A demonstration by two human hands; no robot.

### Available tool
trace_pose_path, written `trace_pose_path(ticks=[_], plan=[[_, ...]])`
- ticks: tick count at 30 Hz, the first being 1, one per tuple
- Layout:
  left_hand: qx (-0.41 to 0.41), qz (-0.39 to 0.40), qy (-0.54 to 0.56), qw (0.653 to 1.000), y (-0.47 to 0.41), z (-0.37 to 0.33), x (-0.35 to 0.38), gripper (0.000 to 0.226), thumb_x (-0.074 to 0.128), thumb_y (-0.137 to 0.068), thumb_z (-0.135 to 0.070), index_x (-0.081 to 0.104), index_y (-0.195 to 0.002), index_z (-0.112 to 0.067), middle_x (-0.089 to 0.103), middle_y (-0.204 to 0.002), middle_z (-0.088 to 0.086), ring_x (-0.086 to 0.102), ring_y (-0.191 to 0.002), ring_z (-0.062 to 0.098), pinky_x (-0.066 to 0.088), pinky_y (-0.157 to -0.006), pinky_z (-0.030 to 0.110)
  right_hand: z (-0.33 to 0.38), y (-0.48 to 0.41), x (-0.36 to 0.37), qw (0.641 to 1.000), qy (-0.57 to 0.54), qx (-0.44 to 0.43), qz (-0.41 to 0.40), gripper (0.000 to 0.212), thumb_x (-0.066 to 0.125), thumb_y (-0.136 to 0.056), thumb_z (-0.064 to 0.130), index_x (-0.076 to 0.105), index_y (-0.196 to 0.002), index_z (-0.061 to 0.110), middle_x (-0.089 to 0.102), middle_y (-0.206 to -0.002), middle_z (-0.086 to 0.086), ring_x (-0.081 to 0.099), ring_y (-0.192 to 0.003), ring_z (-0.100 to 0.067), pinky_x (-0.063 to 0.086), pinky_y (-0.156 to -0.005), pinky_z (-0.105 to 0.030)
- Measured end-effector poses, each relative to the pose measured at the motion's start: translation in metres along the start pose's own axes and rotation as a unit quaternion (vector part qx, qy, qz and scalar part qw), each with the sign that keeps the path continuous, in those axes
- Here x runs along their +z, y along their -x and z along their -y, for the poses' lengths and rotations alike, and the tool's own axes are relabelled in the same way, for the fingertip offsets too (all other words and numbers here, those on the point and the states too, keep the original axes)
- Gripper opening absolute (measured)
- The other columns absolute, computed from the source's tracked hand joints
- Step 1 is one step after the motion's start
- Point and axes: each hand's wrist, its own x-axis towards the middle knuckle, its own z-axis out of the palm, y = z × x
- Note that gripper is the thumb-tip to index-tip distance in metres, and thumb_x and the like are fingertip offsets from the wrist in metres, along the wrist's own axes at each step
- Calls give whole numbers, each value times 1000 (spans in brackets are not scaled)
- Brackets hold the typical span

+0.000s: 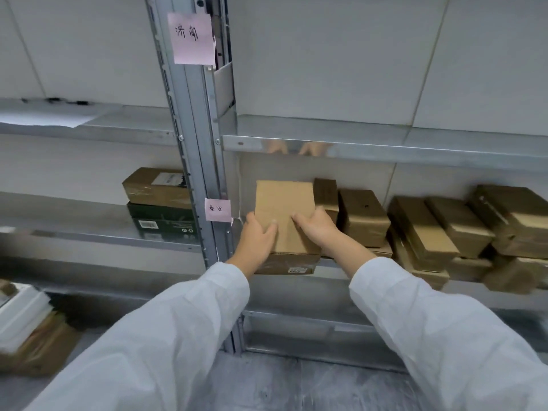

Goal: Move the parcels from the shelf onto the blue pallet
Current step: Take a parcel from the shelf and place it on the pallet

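- White wall panels (326,54) backed a galvanised metal shelf unit (385,149) that stood on a grey floor (281,387).
- Two pink handwritten notes were stuck to the central upright (195,161): a large note (191,38) near the top and a small note (218,209) at the level of the middle shelf.
- Middle shelf (332,271), right bay: a plain cardboard parcel (284,203) lay at the left front corner, on top of a taped lower box (287,264) with a label on its front face.
- Left hand (258,238) grasped the parcel's left edge, thumb laid on the top face. How the other fingers lay could not be seen.
- Right hand (317,228) grasped the parcel's right edge, thumb on the top face and fingers curled over the side.
- Both arms wore white sleeves (166,336).
- Right of the held parcel, on the same shelf, stood a narrow parcel (326,192), then a tape-wrapped parcel (363,218), then a loose heap of brown parcels (421,229) that reached the frame's right edge, some tilted.
- Left bay, same level: a brown box (155,185) sat on a dark green box (161,222), beside the upright.
- Upper left shelf carried a white sheet (44,118).
- Low on the left lay a blurred stack of white and brown items (26,327); their kind could not be told.
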Motion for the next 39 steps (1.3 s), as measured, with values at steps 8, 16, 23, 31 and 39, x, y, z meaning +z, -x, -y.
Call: trace_pose_path(ticks=[8,16,23,31,39], plan=[[-16,11,25,1000,51,4,0,46,53,-95,-48,40,-128,-19,58,-118,-3,57,-104,16,48,-87,34,-33,46,-23,983,-159,85,-33,33,28,-104,27,57,-105,11,57,-102,-10,52,-83,-20,41,-70,-33],[-7,15,78,997,72,-3,6,58,61,-88,-56,47,-130,-19,61,-118,-5,61,-104,12,52,-83,29,-58,63,-43,982,-147,120,14,64,43,-96,55,44,-137,6,57,-127,-11,54,-119,-28,41,-105,-42],[9,3,103,995,74,-6,8,59,60,-88,-56,48,-134,-22,57,-128,2,58,-113,19,50,-98,43,-68,66,-55,967,-193,131,101,94,51,-70,80,48,-129,7,63,-115,-11,59,-106,-29,48,-97,-46],[21,-8,67,998,74,-1,10,36,50,-98,-42,46,-134,-36,48,-137,3,49,-123,20,42,-104,42,-58,77,-58,965,-219,95,111,121,82,-42,74,36,-138,17,57,-123,-5,59,-104,-25,55,-72,-42],[-105,97,57,988,86,-16,14,129,51,-45,-98,17,-152,-35,30,-151,6,36,-136,31,34,-111,51,-56,85,-50,975,-185,75,99,106,79,-56,68,34,-139,19,56,-115,-2,58,-98,-22,51,-65,-36]])
